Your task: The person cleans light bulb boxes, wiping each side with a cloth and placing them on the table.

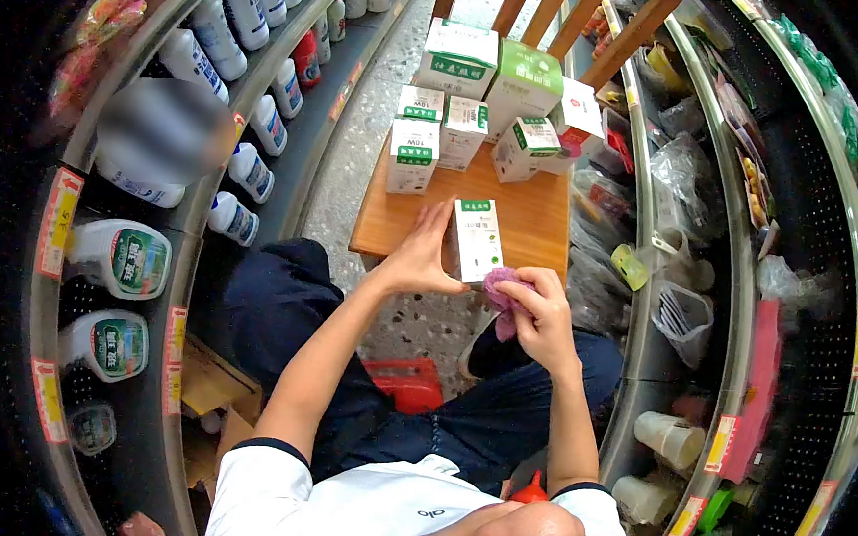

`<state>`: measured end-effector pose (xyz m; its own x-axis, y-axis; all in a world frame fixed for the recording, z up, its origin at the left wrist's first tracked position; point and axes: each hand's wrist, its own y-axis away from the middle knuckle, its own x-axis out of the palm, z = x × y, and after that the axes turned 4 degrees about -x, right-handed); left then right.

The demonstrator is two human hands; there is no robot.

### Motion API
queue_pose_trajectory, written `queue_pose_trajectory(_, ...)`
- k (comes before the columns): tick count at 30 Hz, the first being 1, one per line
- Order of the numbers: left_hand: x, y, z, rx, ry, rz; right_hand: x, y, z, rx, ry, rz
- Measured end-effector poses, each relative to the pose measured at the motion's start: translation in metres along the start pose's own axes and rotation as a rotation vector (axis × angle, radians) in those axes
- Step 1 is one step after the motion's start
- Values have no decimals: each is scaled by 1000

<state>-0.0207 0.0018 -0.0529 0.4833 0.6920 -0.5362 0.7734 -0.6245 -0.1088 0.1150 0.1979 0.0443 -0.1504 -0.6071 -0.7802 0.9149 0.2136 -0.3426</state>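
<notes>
Two bare hands at one white-and-green carton (477,241). Left hand (415,252): thumb and fingers spread wide in a C, fingers along the carton's left side, thumb at its near end; firmness of hold, cannot tell. Right hand (546,324): fingers pinched closed on a crumpled pinkish-purple cloth (503,304), held at the carton's near right corner. The carton is at the near edge of a wooden surface (540,221), green band away from the person.

Just beyond, grouped: a carton marked 10W (413,159), others like it close by, a larger green box (526,82), a white box with red (576,120). Wooden slats (552,25) rise behind.

Farther out: speckled floor (358,146); shelving both sides. Bottles (251,172) on the person's left; clear plastic packets (685,176) and pale cups (669,440) on the right.
</notes>
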Motion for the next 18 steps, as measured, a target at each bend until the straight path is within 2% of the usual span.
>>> queue_pose_trajectory(1,0,0,1,-6,-10,4,3,-5,1,-40,-9,-40)
queue_pose_trajectory(6,-2,1,1,-4,46,4,21,-26,2,-163,146,92)
queue_pose_trajectory(9,-1,1,2,4,46,-6,25,-39,-3,-144,200,121)
queue_pose_trajectory(18,0,-1,5,43,41,-39,55,-91,-32,-141,350,-30)
